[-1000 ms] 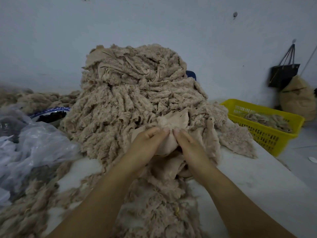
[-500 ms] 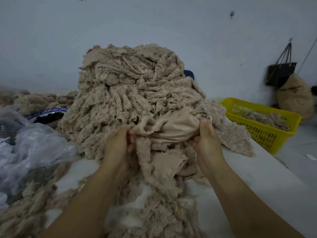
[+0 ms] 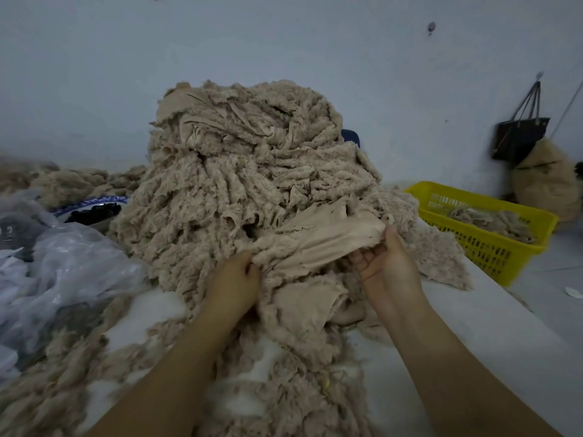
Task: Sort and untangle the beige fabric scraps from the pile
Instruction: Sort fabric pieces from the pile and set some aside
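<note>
Early on: L hand (image 3: 233, 285) & R hand (image 3: 388, 266) each grip one scrap (image 3: 315, 241) at pile (image 3: 252, 171) front; few pcs in basket (image 3: 492, 247) right of pile, most unsorted.

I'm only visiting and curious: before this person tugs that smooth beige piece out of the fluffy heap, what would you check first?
1. Left hand grip on the smooth beige fabric scrap: ok, fingers curled round one end.
2. Right hand grip: ok, thumb pinches the other end.
3. Scrap free of the fluffy beige scrap pile: not ok, its top edge lies tucked in.
4. Tangles beneath: cannot tell, hidden.
5. Room in the yellow plastic basket: ok, partly filled.
</note>
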Available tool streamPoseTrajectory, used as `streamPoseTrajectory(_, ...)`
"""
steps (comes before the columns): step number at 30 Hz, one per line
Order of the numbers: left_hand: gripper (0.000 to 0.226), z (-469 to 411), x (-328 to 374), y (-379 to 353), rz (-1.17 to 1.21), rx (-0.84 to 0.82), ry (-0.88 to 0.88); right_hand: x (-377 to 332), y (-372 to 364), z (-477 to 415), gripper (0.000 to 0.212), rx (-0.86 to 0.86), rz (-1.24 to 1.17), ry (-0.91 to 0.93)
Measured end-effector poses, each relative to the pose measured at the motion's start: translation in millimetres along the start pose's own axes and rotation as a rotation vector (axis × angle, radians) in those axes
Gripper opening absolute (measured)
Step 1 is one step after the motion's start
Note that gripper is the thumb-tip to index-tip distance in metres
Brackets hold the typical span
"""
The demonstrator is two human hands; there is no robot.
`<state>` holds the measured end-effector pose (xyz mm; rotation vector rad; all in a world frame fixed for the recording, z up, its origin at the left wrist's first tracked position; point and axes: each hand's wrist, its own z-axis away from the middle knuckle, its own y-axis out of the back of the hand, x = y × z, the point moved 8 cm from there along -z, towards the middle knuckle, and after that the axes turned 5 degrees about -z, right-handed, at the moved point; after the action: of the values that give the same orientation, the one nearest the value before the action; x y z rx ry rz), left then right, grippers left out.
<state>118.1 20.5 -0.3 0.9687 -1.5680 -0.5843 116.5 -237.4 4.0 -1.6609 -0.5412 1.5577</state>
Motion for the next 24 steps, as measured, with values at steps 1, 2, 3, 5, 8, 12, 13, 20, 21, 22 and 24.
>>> streamPoseTrajectory(1,0.030,-2,-8,2,0.022,0.013,0.063,-2,3,-1,0.033,0.012,-0.025,0.007)
streamPoseTrajectory(2,0.030,-4,-15,2,0.063,0.018,0.118,-2,5,-2,0.032,0.022,-0.041,0.007)
streamPoseTrajectory(3,0.027,-5,-21,1,0.144,0.032,0.176,-1,5,-1,0.033,0.031,-0.046,0.001)
streamPoseTrajectory(5,0.023,-5,-37,1,0.464,0.124,0.340,4,3,0,0.038,0.035,-0.039,-0.021)
streamPoseTrajectory(8,0.032,1,-60,2,0.965,0.252,0.598,8,0,2,0.044,0.041,-0.015,-0.081)
streamPoseTrajectory(12,0.029,-1,-56,3,0.969,0.210,0.577,4,5,5,0.045,0.070,-0.048,-0.132)
streamPoseTrajectory(13,0.029,-2,-49,8,0.843,0.224,0.495,4,4,6,0.046,0.067,-0.041,-0.144)
streamPoseTrajectory(20,0.038,23,66,22,0.398,0.110,-0.334,11,-15,16,0.049,-0.057,-0.045,-0.219)
streamPoseTrajectory(21,0.042,28,74,7,0.359,-0.006,-0.373,12,-17,16,0.050,-0.072,-0.049,-0.228)
streamPoseTrajectory(22,0.047,31,77,-6,0.316,-0.101,-0.377,13,-18,16,0.050,-0.084,-0.045,-0.237)
streamPoseTrajectory(24,0.048,32,70,-20,0.295,-0.204,-0.304,14,-20,18,0.051,-0.109,-0.026,-0.253)
